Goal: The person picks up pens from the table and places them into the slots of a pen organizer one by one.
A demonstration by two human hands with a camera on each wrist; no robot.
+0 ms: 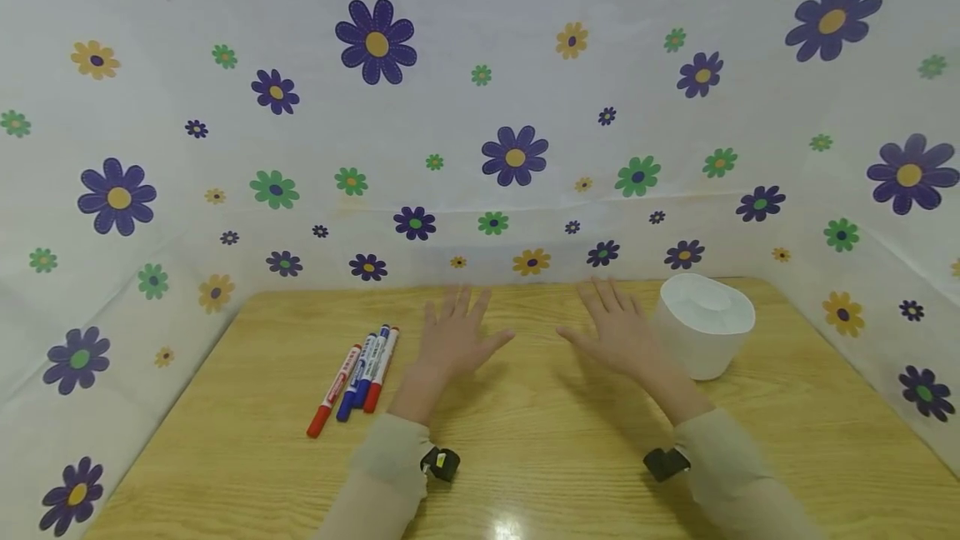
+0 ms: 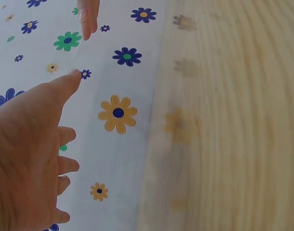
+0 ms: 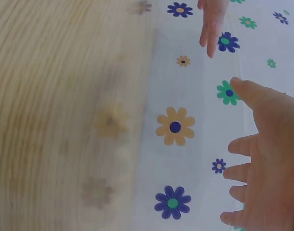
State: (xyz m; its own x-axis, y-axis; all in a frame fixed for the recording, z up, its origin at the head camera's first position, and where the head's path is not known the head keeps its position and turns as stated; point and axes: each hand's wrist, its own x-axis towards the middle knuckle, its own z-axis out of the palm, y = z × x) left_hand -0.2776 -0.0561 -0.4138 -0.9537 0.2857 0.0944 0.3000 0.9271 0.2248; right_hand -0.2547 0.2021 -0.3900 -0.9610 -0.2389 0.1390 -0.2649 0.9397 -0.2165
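Both hands stretch forward over the wooden table with fingers spread, and neither holds anything. My left hand [image 1: 452,340] is just right of several whiteboard markers with red and blue caps; a red marker [image 1: 333,391] lies leftmost, beside a blue marker [image 1: 356,377]. My right hand [image 1: 621,340] is just left of a white container [image 1: 705,348] and overlaps its near side in the head view. In the left wrist view the left hand [image 2: 29,154] shows its thumb held out from the fingers. The right hand [image 3: 272,159] looks the same in the right wrist view.
The wooden table [image 1: 525,423] ends at a white cloth [image 1: 450,107] printed with purple, green and yellow flowers, which rises behind it and on both sides. A dark wrist camera [image 1: 441,464] sits at the left sleeve, another wrist camera [image 1: 666,464] at the right.
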